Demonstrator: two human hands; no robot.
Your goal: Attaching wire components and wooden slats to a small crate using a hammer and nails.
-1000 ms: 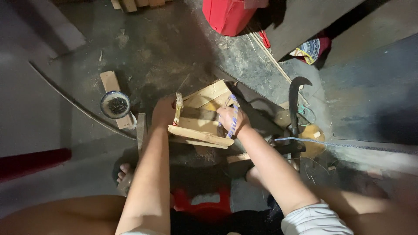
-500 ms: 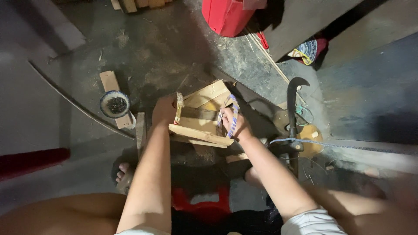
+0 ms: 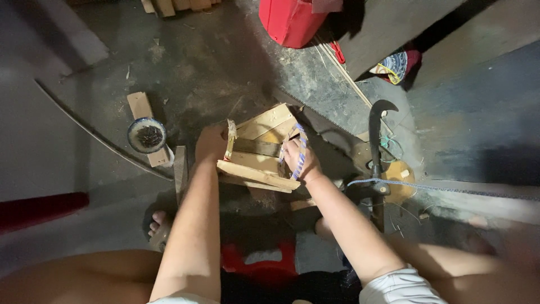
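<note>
- Little has shifted since the earlier frames: both hands stay on the small pale wooden slatted crate (image 3: 260, 147), and the view has barely drifted.
- Left hand (image 3: 211, 143) sits at the crate's nine o'clock end, fingers wrapped shut around the upright end slat.
- Right hand (image 3: 299, 159) sits at the crate's three o'clock end, fingers closed on a blue-and-white cord (image 3: 300, 156) that runs over the knuckles and along the crate's edge; whether it also pinches the wood I cannot tell.
- Crate rests on the dark concrete floor (image 3: 202, 73), just beyond the knees, its long axis running from about eight o'clock to two o'clock, so it lies squarely between the two hands with each about equally near.
- At nine o'clock of the left hand, well apart, stands a round blue-rimmed tin of dark nails (image 3: 147, 135) on a short wooden offcut (image 3: 145, 121).
- At three o'clock of the right hand, near but not touching, lies a dark curved-blade chopping knife (image 3: 374, 143), blade tip pointing to twelve o'clock.
- A red plastic container (image 3: 288, 21) stands at twelve o'clock, far from both hands.
</note>
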